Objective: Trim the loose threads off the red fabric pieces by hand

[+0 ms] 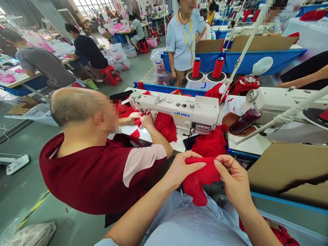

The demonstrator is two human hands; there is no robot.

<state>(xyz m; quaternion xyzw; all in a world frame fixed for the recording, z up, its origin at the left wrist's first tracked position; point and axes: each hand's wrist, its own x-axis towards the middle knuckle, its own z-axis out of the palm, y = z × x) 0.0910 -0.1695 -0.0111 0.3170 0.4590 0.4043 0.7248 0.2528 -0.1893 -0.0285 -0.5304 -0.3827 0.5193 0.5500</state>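
A piece of red fabric [200, 182] is stretched between my hands in front of my body, its lower part hanging loose. My left hand [185, 168] pinches its upper left edge, thumb on top. With thumb and fingers my right hand [233, 176] grips the upper right corner. A thin dark metal tool [232, 163], perhaps thread snips, pokes out among the right fingers; its full shape is hidden. Just beyond my hands, a heap of red fabric [211, 141] lies beside a white sewing machine [176, 108].
At my left a seated co-worker in a dark red top [94, 171] feeds red cloth under the machine's needle. A cardboard sheet [289, 169] stands at the right, above a bin with red pieces [282, 234]. Another person in light blue [183, 37] stands behind the machine.
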